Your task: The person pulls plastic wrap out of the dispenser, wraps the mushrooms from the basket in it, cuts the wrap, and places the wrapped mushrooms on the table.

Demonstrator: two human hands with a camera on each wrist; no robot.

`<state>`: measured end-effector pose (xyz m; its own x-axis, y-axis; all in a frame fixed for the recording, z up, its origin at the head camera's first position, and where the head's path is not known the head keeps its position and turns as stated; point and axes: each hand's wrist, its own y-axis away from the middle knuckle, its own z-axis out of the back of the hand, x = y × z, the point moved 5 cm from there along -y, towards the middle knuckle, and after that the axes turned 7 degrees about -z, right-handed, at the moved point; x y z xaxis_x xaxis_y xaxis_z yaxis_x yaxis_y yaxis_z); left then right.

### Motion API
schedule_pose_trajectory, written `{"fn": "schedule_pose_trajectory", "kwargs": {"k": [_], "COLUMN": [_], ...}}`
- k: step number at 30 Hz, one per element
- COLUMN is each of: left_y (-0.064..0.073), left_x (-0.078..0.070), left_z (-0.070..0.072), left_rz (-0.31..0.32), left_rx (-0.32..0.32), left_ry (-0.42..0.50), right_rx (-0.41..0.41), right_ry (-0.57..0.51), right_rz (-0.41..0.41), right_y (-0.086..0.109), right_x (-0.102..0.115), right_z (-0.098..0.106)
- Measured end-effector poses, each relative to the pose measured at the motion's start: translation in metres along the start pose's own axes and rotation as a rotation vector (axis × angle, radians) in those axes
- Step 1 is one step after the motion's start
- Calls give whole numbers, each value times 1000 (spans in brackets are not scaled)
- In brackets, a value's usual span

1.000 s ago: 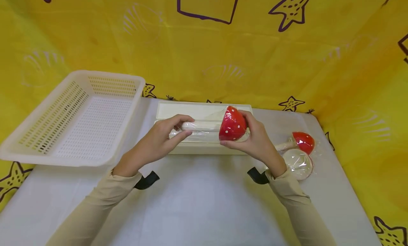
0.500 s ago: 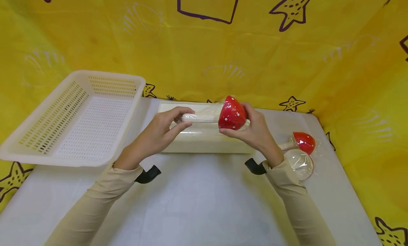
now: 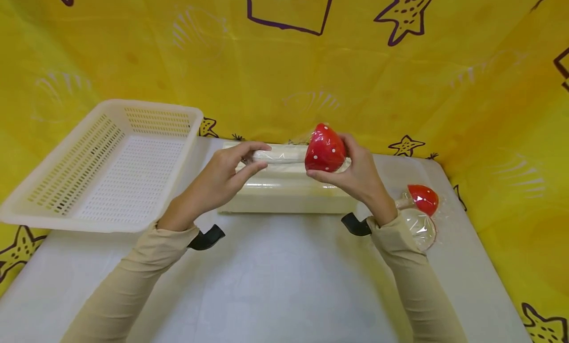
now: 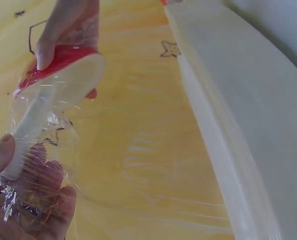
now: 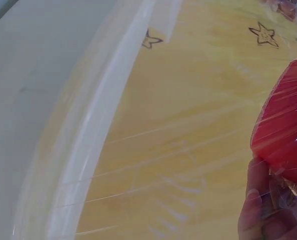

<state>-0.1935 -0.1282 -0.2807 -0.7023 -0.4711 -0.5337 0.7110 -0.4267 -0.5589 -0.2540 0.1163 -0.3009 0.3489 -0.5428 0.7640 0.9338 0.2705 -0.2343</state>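
A toy mushroom with a white stem and a red, white-dotted cap lies sideways in the air above a long cream cling film box. My left hand pinches the stem's end between thumb and fingers. At the other end my right hand grips the cap from the right. Clear cling film stretches from the box to the mushroom and clings around its stem and the left fingers, as the left wrist view shows. In the right wrist view film creases cross the red cap.
Two film-wrapped mushrooms lie on the table at the right, one with its red cap showing, the other with its pale underside up. A white perforated basket stands at the left. A yellow patterned cloth hangs behind the table.
Both hands have lifted the mushroom up and away from the box, toward the back cloth. The box's front face shows more than before. The wrapped mushrooms and basket stay put.
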Motion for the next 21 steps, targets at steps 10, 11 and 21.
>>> {"fn": "schedule_pose_trajectory", "kwargs": {"k": [10, 11, 21], "left_y": [-4, -4, -8], "left_x": [-5, -6, -11], "left_z": [6, 6, 11], "left_rz": [-19, -22, -55], "left_rx": [-17, -20, -50], "left_ry": [-13, -13, -14], "right_rx": [-18, -20, -30], "right_ry": [0, 0, 2], "right_rz": [17, 17, 26], "right_y": [-2, -2, -2], "right_x": [6, 7, 15], "right_z": [5, 5, 11]}}
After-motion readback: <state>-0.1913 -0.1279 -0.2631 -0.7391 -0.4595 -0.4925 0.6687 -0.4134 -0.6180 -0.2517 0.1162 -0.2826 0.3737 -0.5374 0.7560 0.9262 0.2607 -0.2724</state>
